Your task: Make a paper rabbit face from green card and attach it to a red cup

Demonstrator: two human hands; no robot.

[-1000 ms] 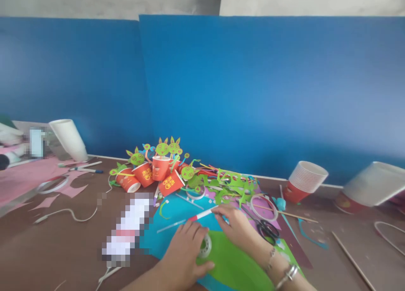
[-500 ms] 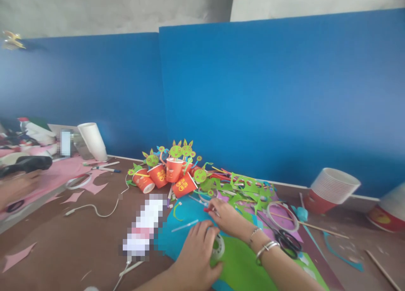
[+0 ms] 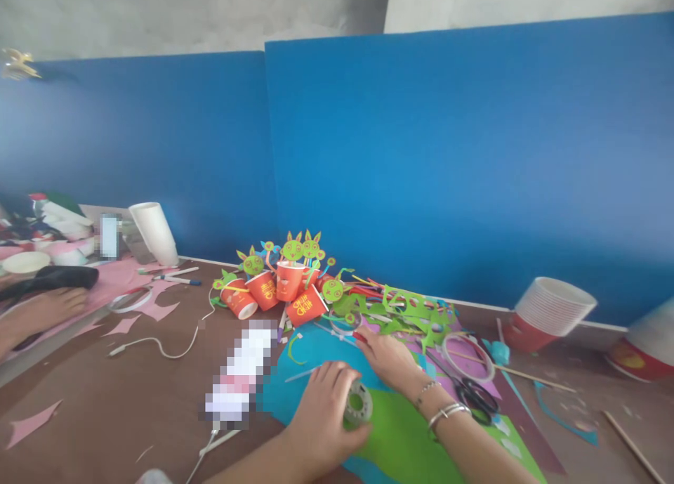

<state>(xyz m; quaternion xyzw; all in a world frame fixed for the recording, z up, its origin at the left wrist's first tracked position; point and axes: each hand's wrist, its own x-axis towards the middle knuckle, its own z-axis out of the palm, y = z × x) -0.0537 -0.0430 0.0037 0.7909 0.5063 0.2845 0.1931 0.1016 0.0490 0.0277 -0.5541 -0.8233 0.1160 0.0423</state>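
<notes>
My left hand (image 3: 326, 414) is curled around a roll of tape (image 3: 359, 402), whose round side faces right, above blue and green paper. My right hand (image 3: 387, 354) is closed just beyond it, with a small red object (image 3: 360, 336) at its fingertips; its kind is too small to tell. Under both hands lie a blue sheet (image 3: 295, 393) and a green sheet (image 3: 411, 435). Near my right wrist lie black-handled scissors (image 3: 478, 398) and a large tape ring (image 3: 468, 357). Beyond my hands are red paper cups (image 3: 289, 282) with green paper animal faces (image 3: 293, 249).
Green paper scraps (image 3: 405, 312) lie in a heap by the blue partition (image 3: 447, 168). Stacked paper cups (image 3: 552, 312) stand at right. A blurred-out phone (image 3: 241, 371) with a cable lies left of my hands. At far left, another person's hand (image 3: 50, 308) is over a black object (image 3: 68, 279).
My right hand has moved slightly right and away from the left hand with the red object. The tape roll now faces more to view. The other person's hand at left has moved right.
</notes>
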